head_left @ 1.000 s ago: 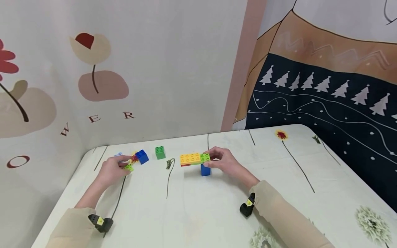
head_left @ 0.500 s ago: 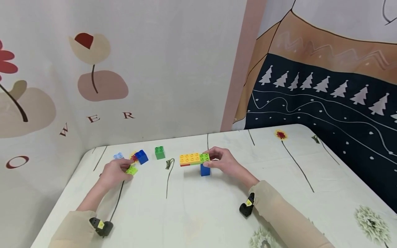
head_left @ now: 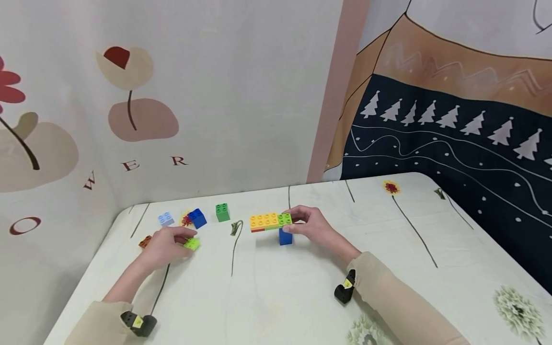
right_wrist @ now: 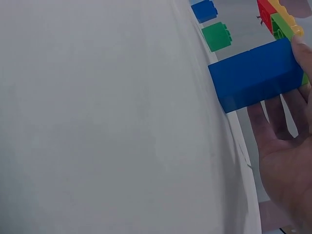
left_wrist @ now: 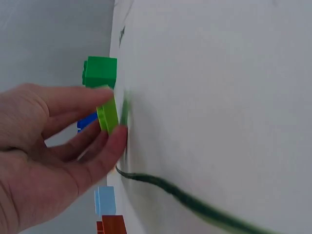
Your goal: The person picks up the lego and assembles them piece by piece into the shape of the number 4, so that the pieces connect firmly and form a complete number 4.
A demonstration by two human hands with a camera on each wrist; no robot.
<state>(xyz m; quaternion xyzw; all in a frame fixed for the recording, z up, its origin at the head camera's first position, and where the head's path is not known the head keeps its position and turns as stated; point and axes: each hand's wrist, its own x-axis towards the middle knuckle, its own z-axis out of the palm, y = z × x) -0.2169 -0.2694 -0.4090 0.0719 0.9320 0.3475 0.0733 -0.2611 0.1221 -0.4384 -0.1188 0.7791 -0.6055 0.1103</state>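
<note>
My left hand (head_left: 166, 247) pinches a thin lime-green toy brick (head_left: 192, 244) between thumb and fingers at the table's left side. In the left wrist view this lime brick (left_wrist: 109, 116) is tilted on edge, close to the tabletop. My right hand (head_left: 315, 224) grips the right end of a built piece near the table's middle. That piece has a long yellow brick (head_left: 264, 221) and a small lime brick (head_left: 285, 219) on top, with red and green beneath. A blue support (head_left: 285, 236) stands upright under its right end; the right wrist view shows the blue side (right_wrist: 256, 75) large.
Beyond my left hand lie a light-blue brick (head_left: 166, 219), a dark-blue brick (head_left: 197, 218) and a green brick (head_left: 222, 212). An orange-brown brick (head_left: 144, 242) lies just left of that hand, partly covered. A curtain wall rises behind the table.
My left hand has come nearer and slightly right with the lime brick, uncovering the light-blue brick and part of the orange-brown one. My right hand and the built piece have stayed put.
</note>
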